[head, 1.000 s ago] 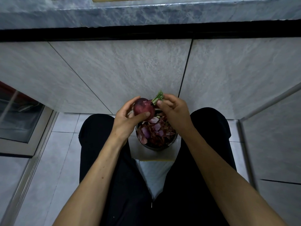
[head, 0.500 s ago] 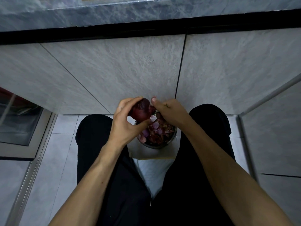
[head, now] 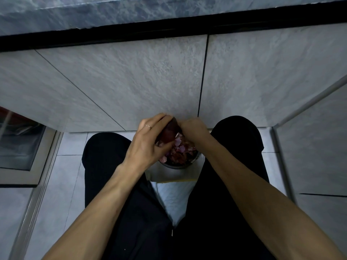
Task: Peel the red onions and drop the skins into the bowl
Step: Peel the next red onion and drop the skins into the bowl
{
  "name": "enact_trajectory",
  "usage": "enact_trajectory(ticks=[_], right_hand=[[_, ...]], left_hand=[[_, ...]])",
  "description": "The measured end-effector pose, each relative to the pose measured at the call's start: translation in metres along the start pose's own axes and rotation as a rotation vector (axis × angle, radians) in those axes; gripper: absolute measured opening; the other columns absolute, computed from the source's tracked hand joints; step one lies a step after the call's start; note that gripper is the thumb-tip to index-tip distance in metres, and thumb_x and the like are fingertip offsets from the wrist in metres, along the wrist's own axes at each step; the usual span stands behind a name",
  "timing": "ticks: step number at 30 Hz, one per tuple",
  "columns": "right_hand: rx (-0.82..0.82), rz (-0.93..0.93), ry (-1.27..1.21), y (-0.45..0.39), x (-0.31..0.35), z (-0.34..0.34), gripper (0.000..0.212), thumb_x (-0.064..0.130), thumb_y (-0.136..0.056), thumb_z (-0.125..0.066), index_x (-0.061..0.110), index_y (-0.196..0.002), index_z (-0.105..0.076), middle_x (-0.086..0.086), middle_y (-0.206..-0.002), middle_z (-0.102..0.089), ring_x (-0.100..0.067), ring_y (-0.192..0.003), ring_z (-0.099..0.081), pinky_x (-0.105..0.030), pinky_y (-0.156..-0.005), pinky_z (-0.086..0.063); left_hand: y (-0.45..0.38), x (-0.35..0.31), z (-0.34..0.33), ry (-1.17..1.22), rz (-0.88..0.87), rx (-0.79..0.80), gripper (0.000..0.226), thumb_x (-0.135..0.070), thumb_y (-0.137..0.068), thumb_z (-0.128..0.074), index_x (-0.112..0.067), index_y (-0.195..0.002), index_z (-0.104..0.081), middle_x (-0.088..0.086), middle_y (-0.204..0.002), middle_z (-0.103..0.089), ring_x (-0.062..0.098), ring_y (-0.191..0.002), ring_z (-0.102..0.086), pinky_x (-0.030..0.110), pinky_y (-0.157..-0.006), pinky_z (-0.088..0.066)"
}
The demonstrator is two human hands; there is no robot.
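Turning further over the onion (head: 169,135) since a second ago, with the green sprout now hidden: left hand (head: 148,145) curling round the bulb, gripping it just above the bowl (head: 176,166) of skins (head: 181,152) at frame centre. Pressing in from the right at the bulb's upper end, right hand (head: 193,128); grip not visible, cannot tell. Lying tilted, long axis running from lower left to upper right, toward the right hand.

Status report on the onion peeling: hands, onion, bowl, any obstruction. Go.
Left hand grips the red onion above the bowl. Right hand at the onion's top, fingertips hidden. Bowl full of skins. Nothing in the way.
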State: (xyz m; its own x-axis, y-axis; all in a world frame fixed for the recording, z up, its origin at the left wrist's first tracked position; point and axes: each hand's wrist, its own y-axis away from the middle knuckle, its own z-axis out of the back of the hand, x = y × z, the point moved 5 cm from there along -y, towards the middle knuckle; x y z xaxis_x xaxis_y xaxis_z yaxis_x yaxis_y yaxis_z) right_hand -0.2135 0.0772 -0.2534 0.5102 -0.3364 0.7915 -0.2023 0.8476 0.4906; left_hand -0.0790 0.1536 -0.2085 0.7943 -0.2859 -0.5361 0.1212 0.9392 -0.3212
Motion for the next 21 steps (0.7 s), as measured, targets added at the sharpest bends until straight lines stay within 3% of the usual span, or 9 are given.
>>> enact_trajectory(ticks=[2,4,6,10,13,16,21], right_hand=[[-0.097,0.040,-0.144,0.001,0.002,0.004,0.035,0.016,-0.094,-0.049,0.012,-0.059,-0.050,-0.003,-0.056,-0.049,-0.012,-0.049,-0.044,-0.024,-0.048,-0.036],[-0.204,0.130,-0.202,0.000,0.005,0.006,0.048,0.015,-0.092,-0.050,0.017,-0.047,-0.035,0.008,-0.039,-0.032,-0.008,-0.037,-0.027,-0.026,-0.042,-0.027],[-0.228,0.242,-0.204,0.004,0.014,0.006,0.053,0.016,-0.095,-0.049,0.020,-0.045,-0.031,0.011,-0.038,-0.027,-0.006,-0.037,-0.024,-0.028,-0.044,-0.024],[-0.205,0.337,-0.260,0.015,0.027,0.005,0.053,0.025,-0.100,-0.048,0.021,-0.050,-0.031,0.003,-0.046,-0.029,-0.010,-0.043,-0.028,-0.028,-0.046,-0.022],[-0.154,0.405,-0.282,0.020,0.032,0.006,0.052,0.023,-0.101,-0.047,0.020,-0.052,-0.029,0.001,-0.049,-0.027,-0.010,-0.045,-0.025,-0.026,-0.046,-0.021],[-0.122,0.446,-0.256,0.020,0.036,0.007,0.053,0.024,-0.102,-0.047,0.021,-0.052,-0.028,0.001,-0.050,-0.026,-0.010,-0.046,-0.024,-0.026,-0.046,-0.021],[-0.005,0.339,-0.332,0.014,0.028,0.001,0.052,0.034,-0.100,-0.049,0.022,-0.053,-0.030,-0.004,-0.055,-0.027,-0.019,-0.053,-0.026,-0.027,-0.052,-0.024]], left_hand=[[-0.001,0.001,0.002,0.070,0.095,-0.018,0.073,-0.029,-0.075,-0.089,-0.013,-0.139,-0.057,0.002,-0.134,-0.062,0.015,-0.119,-0.055,0.016,-0.103,-0.040],[-0.003,0.005,0.002,0.237,0.265,-0.034,0.076,-0.035,-0.073,-0.088,-0.016,-0.139,-0.058,-0.004,-0.131,-0.065,0.010,-0.117,-0.061,0.020,-0.097,-0.048],[-0.003,0.008,0.000,0.463,0.478,-0.034,0.073,-0.035,-0.072,-0.087,-0.019,-0.138,-0.060,-0.007,-0.126,-0.068,0.003,-0.110,-0.065,0.017,-0.089,-0.052],[-0.003,0.014,-0.004,0.887,0.720,-0.036,0.035,-0.005,-0.089,-0.071,-0.018,-0.122,-0.067,-0.006,-0.096,-0.077,0.007,-0.087,-0.071,0.019,-0.074,-0.056],[-0.002,0.016,-0.003,1.020,0.795,0.007,0.025,-0.012,-0.094,-0.062,-0.009,-0.118,-0.069,0.004,-0.096,-0.076,0.016,-0.082,-0.072,0.022,-0.064,-0.055],[-0.002,0.011,-0.005,1.157,0.853,0.050,0.030,-0.025,-0.086,-0.061,-0.008,-0.110,-0.068,0.008,-0.092,-0.077,0.018,-0.080,-0.074,0.025,-0.062,-0.058],[-0.001,0.011,-0.003,1.237,0.941,0.008,0.018,-0.014,-0.102,-0.051,-0.005,-0.103,-0.066,0.007,-0.084,-0.077,0.017,-0.075,-0.075,0.024,-0.057,-0.058]])
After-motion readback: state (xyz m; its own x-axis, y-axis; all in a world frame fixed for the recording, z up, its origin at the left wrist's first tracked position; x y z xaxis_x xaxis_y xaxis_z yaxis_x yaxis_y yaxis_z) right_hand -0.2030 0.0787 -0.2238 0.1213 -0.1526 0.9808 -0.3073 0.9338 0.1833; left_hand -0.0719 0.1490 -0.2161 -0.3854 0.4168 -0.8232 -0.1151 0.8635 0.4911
